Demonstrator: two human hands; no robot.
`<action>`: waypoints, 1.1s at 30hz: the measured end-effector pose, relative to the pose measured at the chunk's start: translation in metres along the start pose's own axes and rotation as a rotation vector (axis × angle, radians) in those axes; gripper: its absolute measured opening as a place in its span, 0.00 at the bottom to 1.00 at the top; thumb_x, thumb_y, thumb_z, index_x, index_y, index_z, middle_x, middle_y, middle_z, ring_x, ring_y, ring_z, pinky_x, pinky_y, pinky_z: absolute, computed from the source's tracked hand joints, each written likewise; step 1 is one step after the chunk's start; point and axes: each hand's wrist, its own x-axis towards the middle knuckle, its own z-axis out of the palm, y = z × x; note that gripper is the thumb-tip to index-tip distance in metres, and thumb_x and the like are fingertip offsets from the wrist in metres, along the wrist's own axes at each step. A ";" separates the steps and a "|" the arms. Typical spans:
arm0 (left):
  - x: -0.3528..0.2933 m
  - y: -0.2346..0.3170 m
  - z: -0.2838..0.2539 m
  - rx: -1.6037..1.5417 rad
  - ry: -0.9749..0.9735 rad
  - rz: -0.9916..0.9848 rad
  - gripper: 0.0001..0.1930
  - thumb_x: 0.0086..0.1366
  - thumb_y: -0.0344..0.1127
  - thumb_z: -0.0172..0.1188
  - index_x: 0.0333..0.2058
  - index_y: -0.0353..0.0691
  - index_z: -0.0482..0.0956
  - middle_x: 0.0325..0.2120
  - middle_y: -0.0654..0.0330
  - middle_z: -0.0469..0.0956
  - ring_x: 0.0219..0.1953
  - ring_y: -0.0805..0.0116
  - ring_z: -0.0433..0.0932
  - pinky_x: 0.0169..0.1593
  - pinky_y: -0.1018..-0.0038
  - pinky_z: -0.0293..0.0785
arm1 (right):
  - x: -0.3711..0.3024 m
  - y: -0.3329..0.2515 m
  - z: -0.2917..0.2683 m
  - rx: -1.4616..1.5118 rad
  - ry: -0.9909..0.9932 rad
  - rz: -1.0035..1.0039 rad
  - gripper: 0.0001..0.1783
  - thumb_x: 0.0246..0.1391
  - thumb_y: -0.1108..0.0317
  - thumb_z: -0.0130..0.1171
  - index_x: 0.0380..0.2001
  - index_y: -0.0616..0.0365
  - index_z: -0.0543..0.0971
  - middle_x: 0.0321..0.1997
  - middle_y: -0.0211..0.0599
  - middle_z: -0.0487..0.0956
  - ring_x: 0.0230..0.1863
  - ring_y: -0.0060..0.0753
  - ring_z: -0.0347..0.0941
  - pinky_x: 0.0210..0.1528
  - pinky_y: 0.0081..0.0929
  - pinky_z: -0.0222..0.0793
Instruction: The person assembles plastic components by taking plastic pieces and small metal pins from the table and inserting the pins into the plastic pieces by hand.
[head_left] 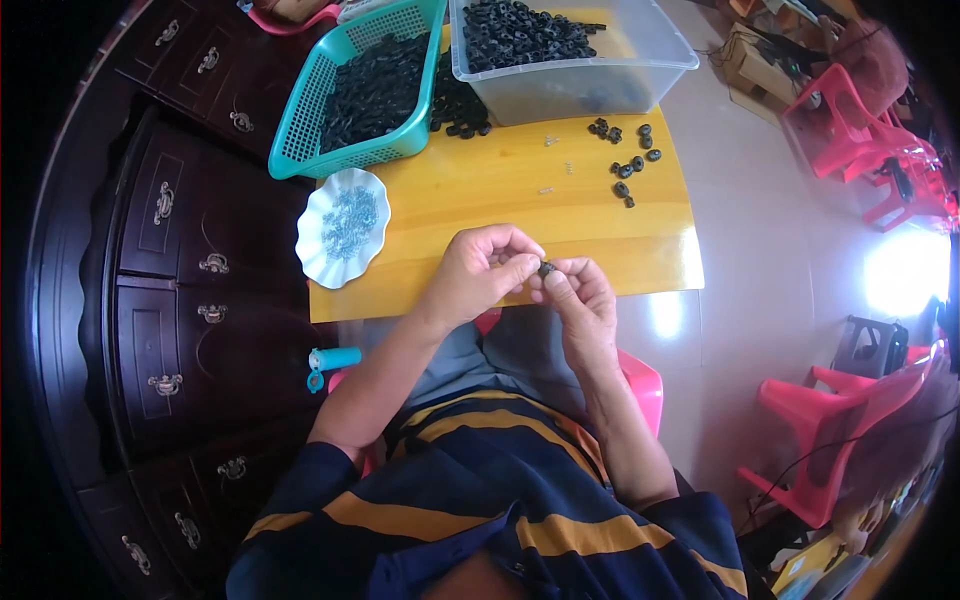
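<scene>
Near the table's front edge, my left hand (482, 268) and my right hand (583, 300) meet fingertip to fingertip. Between them is a small black plastic part (545, 269), pinched by the thumb and fingers of both hands. Fingertips cover much of it, so its exact shape is hidden. Farther off on the yellow table (450, 200) lie several loose black parts (625, 171) at the right and a few tiny metal pieces (546, 190) in the middle. At the left, a white wavy-rimmed dish (312, 262) holds many small silvery pieces (350, 222).
A green basket (290, 150) full of black parts and a translucent bin (560, 100) of black pieces stand at the back, with a black pile (461, 112) between them. Dark drawers (160, 240) flank the left. Pink chairs (820, 420) stand on the right.
</scene>
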 end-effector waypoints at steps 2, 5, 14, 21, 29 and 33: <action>-0.001 0.001 0.002 0.245 0.066 0.139 0.04 0.65 0.25 0.60 0.38 0.33 0.80 0.30 0.64 0.81 0.31 0.81 0.79 0.35 0.83 0.76 | 0.000 0.000 0.001 0.007 0.006 -0.003 0.06 0.64 0.74 0.57 0.43 0.61 0.74 0.39 0.34 0.81 0.38 0.21 0.77 0.45 0.20 0.74; -0.006 0.007 0.008 0.280 0.088 0.157 0.03 0.64 0.21 0.60 0.37 0.31 0.79 0.30 0.62 0.81 0.32 0.80 0.80 0.35 0.82 0.77 | -0.001 0.001 -0.001 0.018 0.016 -0.005 0.05 0.64 0.74 0.56 0.43 0.61 0.74 0.39 0.34 0.81 0.38 0.21 0.77 0.45 0.20 0.74; -0.007 0.004 0.008 0.169 0.047 0.145 0.02 0.64 0.20 0.57 0.31 0.28 0.78 0.25 0.59 0.82 0.28 0.76 0.83 0.34 0.79 0.80 | -0.002 0.005 0.001 -0.078 0.035 -0.063 0.04 0.63 0.76 0.57 0.40 0.62 0.74 0.37 0.35 0.80 0.37 0.20 0.77 0.43 0.18 0.75; -0.008 0.007 0.006 0.276 0.041 0.188 0.02 0.62 0.19 0.57 0.30 0.28 0.77 0.23 0.58 0.81 0.27 0.75 0.82 0.31 0.79 0.78 | -0.003 0.009 -0.001 -0.271 -0.025 -0.150 0.03 0.63 0.77 0.56 0.39 0.63 0.73 0.33 0.34 0.81 0.34 0.18 0.76 0.40 0.17 0.74; -0.003 0.018 -0.007 0.190 -0.109 0.059 0.02 0.65 0.22 0.59 0.34 0.31 0.79 0.28 0.63 0.81 0.31 0.79 0.81 0.37 0.81 0.77 | -0.002 0.000 0.001 -0.105 -0.048 0.012 0.03 0.64 0.76 0.56 0.39 0.62 0.73 0.35 0.35 0.81 0.34 0.19 0.76 0.40 0.18 0.74; 0.000 0.014 -0.007 0.097 -0.134 0.069 0.03 0.66 0.23 0.59 0.37 0.31 0.79 0.29 0.64 0.81 0.32 0.78 0.81 0.39 0.81 0.77 | 0.000 0.001 -0.001 0.041 -0.053 0.018 0.04 0.65 0.74 0.56 0.41 0.60 0.73 0.36 0.36 0.81 0.35 0.20 0.76 0.42 0.19 0.74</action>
